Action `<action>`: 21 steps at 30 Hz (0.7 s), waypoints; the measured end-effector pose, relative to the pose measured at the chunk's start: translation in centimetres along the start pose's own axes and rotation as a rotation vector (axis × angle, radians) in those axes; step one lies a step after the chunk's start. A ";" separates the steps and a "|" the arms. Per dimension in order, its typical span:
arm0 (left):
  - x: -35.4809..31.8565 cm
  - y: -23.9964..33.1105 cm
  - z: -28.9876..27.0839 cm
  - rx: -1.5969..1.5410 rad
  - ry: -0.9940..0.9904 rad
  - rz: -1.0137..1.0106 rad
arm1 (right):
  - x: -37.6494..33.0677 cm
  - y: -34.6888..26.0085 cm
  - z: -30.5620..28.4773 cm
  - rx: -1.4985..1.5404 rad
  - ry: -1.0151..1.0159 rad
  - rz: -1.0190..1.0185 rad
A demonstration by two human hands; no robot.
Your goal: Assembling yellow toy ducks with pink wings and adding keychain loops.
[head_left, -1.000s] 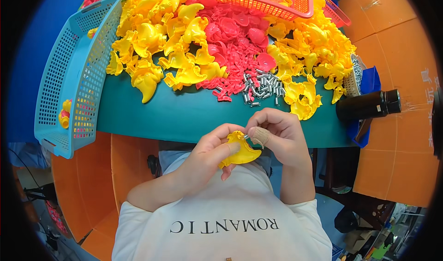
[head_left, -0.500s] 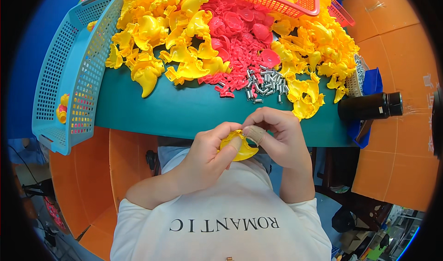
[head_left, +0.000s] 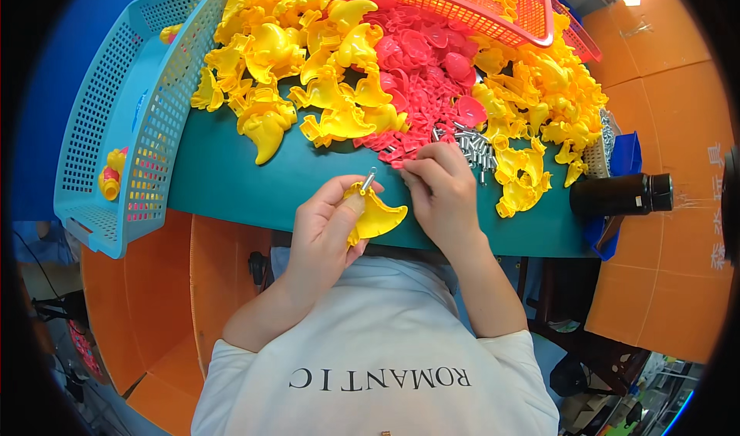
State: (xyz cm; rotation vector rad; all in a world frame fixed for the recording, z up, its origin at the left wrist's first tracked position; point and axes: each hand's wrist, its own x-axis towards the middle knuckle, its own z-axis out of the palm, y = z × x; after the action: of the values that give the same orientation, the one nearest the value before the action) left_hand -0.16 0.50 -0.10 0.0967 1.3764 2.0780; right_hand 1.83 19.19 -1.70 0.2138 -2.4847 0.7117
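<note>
My left hand (head_left: 320, 224) grips a curved yellow plastic shell piece (head_left: 381, 217) between thumb and fingers, above the table's front edge. A small silver metal cylinder (head_left: 369, 180) sticks up from the piece's upper end, beside my thumb. My right hand (head_left: 443, 197) is at the near edge of a heap of small pink plastic parts (head_left: 420, 112), its fingers drawn together. Whatever lies between those fingertips is too small to make out. Just behind that hand lies a pile of silver metal cylinders (head_left: 479, 148), partly covered by it.
Yellow shell pieces (head_left: 266, 54) are heaped at left and right of the green table (head_left: 231, 174). A blue basket (head_left: 116, 127) holding a few yellow-and-pink figures stands left, a red basket (head_left: 532, 12) at the back. A black bottle (head_left: 620, 195) lies at the right edge beside cardboard (head_left: 655, 127).
My right hand has left the yellow piece and moved forward to the pink parts. My left hand has shifted slightly left and forward with the piece, showing the metal cylinder on it.
</note>
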 end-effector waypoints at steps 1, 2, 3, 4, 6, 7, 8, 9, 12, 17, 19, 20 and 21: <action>0.1 -0.3 -0.2 -0.023 -0.010 0.015 | -0.1 -0.1 -0.1 0.002 -0.005 -0.003; 0.2 -0.6 -0.4 -0.045 -0.021 0.030 | -0.3 -0.3 -0.3 0.124 0.020 0.095; 0.4 -0.8 -0.4 -0.049 -0.021 0.029 | -0.7 -0.6 -0.6 0.241 0.046 0.197; 0.5 -1.0 -0.2 -0.043 -0.006 0.032 | -0.8 -1.1 -1.5 0.358 -0.061 0.379; 0.6 -1.3 0.1 -0.039 0.008 0.034 | -1.1 -2.3 -1.8 0.555 -0.018 0.450; 0.6 -1.4 0.3 -0.032 -0.003 0.041 | -1.0 -2.9 -2.1 0.754 0.029 0.518; 0.6 -1.5 0.4 -0.024 -0.013 0.049 | -0.7 -3.9 -2.8 0.772 0.047 0.633; 0.6 -1.5 0.5 -0.023 -0.015 0.048 | -1.0 -3.9 -3.0 0.771 0.049 0.633; 0.5 -1.6 0.8 0.098 0.005 0.129 | -1.4 -3.6 -3.3 0.668 0.103 0.407; 0.3 -2.0 1.4 0.166 -0.004 0.172 | -1.5 -4.2 -1.4 0.274 0.137 0.059; 0.2 -1.8 1.7 0.164 -0.007 0.185 | -1.8 -4.3 -1.2 0.222 0.168 0.034; 0.1 -1.7 1.9 0.163 -0.011 0.198 | -2.0 -4.4 -1.1 0.209 0.202 0.043; 0.1 -1.7 1.9 0.165 -0.012 0.198 | -2.1 -4.4 -1.1 0.195 0.239 0.053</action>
State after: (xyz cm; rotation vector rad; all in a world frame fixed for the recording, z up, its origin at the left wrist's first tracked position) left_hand 1.30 2.55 -0.73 0.3265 1.5848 2.1135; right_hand 5.42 16.03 -0.11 0.1259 -2.2025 0.9451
